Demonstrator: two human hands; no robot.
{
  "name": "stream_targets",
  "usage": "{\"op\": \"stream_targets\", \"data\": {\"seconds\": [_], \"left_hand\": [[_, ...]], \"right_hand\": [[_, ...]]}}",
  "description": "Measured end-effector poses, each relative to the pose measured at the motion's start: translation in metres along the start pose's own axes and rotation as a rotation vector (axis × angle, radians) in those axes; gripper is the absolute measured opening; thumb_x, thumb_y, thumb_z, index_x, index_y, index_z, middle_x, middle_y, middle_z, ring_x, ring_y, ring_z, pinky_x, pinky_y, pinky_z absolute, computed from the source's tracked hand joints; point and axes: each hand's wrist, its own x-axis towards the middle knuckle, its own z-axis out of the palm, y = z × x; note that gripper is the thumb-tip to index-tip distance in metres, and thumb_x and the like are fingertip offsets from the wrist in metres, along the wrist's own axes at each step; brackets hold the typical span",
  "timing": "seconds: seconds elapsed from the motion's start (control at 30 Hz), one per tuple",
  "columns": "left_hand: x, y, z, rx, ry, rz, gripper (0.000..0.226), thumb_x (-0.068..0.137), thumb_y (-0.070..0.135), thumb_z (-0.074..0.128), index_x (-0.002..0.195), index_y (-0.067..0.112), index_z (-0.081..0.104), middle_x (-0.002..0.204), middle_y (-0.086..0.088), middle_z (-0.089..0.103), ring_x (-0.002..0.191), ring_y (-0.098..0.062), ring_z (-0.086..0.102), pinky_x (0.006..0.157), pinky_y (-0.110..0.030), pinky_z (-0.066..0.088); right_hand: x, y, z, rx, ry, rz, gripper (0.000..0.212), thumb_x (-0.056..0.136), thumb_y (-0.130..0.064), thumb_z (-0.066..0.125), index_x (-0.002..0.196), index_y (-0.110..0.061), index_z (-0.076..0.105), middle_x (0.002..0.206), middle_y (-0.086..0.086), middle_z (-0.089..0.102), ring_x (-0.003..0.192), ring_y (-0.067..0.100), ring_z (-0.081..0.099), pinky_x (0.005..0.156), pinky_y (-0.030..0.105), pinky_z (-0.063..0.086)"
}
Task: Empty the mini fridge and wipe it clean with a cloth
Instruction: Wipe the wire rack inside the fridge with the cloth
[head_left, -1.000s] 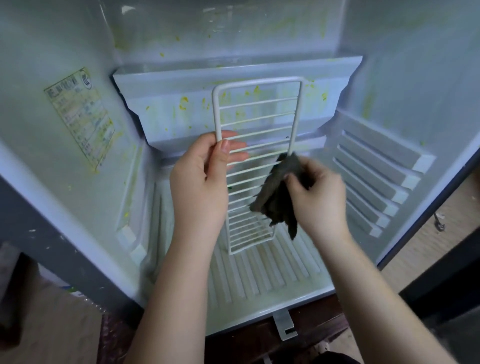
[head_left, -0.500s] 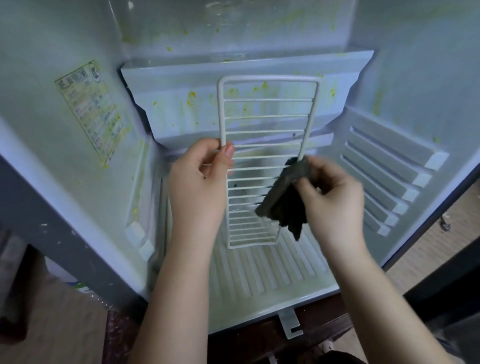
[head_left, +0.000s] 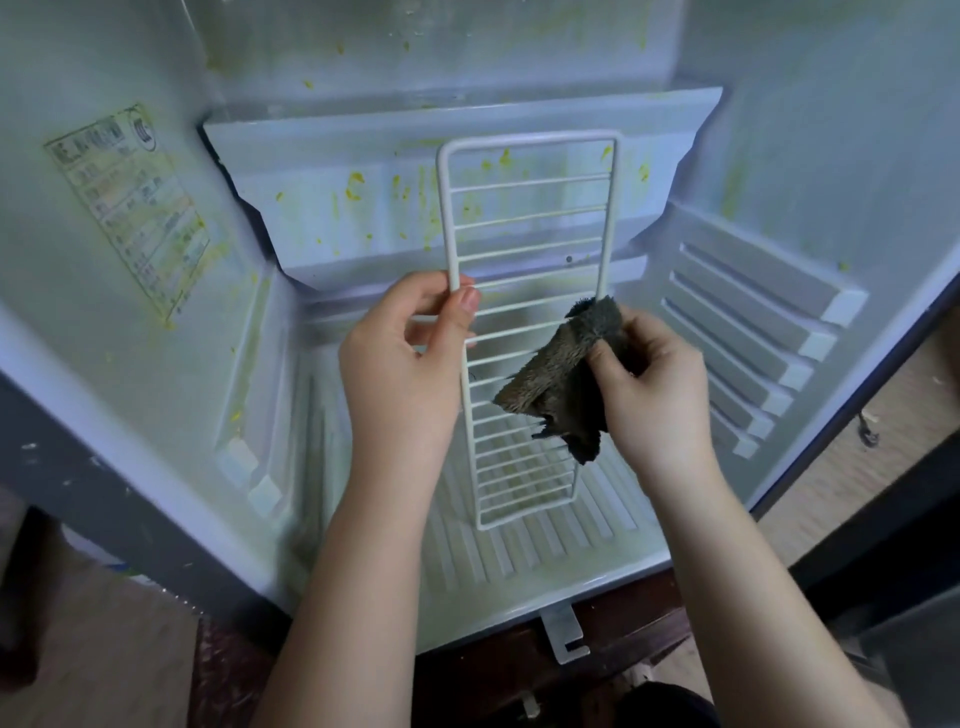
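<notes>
Pinching the left rail of the rack (head_left: 524, 218) with the left grip (head_left: 400, 358), holding it upright inside the fridge (head_left: 831, 130), lower end down by the ribbed floor (head_left: 519, 566). Clutching the cloth (head_left: 556, 379) in the right grip (head_left: 649, 384), right against the rack's right rail. Yellow splatter (head_left: 355, 185) on the wall behind.

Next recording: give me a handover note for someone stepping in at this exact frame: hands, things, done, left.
Left hand grips the wire rack by its left rail, holding it on end inside the fridge.
Right hand pinches the dark cloth at the rack's right rail.
Done: no food visible in the fridge.
Left: wipe the rack, then the yellow spatter on the back ledge and walls.
</notes>
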Motion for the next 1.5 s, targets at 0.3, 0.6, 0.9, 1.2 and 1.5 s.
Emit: {"op": "stream_targets", "data": {"seconds": [0.3,0.6,0.9,1.2,1.5], "left_hand": [[-0.002,0.005,0.006,-0.033,-0.063,0.011,0.009,0.086,0.031,0.063,0.083,0.04,0.066,0.079,0.011,0.071,0.075,-0.013,0.069,0.07,-0.045,0.059],[-0.004,0.011,0.0,0.027,-0.256,0.146,0.02,0.085,0.025,0.05,0.1,0.029,0.063,0.092,0.001,0.072,0.088,-0.017,0.07,0.073,-0.049,0.058],[-0.003,0.008,-0.009,0.052,-0.294,0.172,0.016,0.087,0.024,0.048,0.097,0.021,0.06,0.089,-0.002,0.068,0.086,-0.021,0.068,0.069,-0.051,0.057],[-0.008,0.011,-0.006,0.011,-0.208,0.168,0.011,0.09,0.019,0.06,0.091,0.03,0.064,0.084,0.006,0.072,0.078,-0.007,0.07,0.07,-0.023,0.057],[-0.009,0.008,-0.003,0.003,-0.202,0.146,0.016,0.092,0.018,0.052,0.097,0.024,0.066,0.09,0.006,0.072,0.081,-0.016,0.07,0.073,-0.048,0.057]], "right_hand": [[-0.013,-0.044,-0.01,-0.183,0.408,-0.553,0.032,0.082,0.003,0.061,0.109,-0.012,0.072,0.104,-0.002,0.062,0.097,0.006,0.059,0.086,0.016,0.046],[-0.024,-0.06,0.021,-0.243,0.377,-0.752,0.02,0.084,0.007,0.06,0.098,-0.001,0.071,0.102,0.006,0.07,0.097,0.023,0.064,0.09,0.023,0.046],[-0.02,-0.055,0.028,-0.421,0.413,-0.758,0.018,0.092,-0.017,0.062,0.102,-0.018,0.076,0.11,-0.001,0.069,0.099,0.031,0.052,0.079,0.049,0.046],[0.003,-0.04,-0.009,-0.203,0.425,-0.486,0.027,0.08,0.001,0.06,0.095,-0.017,0.072,0.095,-0.003,0.064,0.085,0.003,0.058,0.078,0.007,0.04],[-0.028,-0.057,0.031,-0.16,0.263,-0.585,0.029,0.084,-0.001,0.063,0.111,-0.009,0.071,0.107,0.007,0.062,0.099,0.022,0.061,0.091,0.03,0.048]]}}
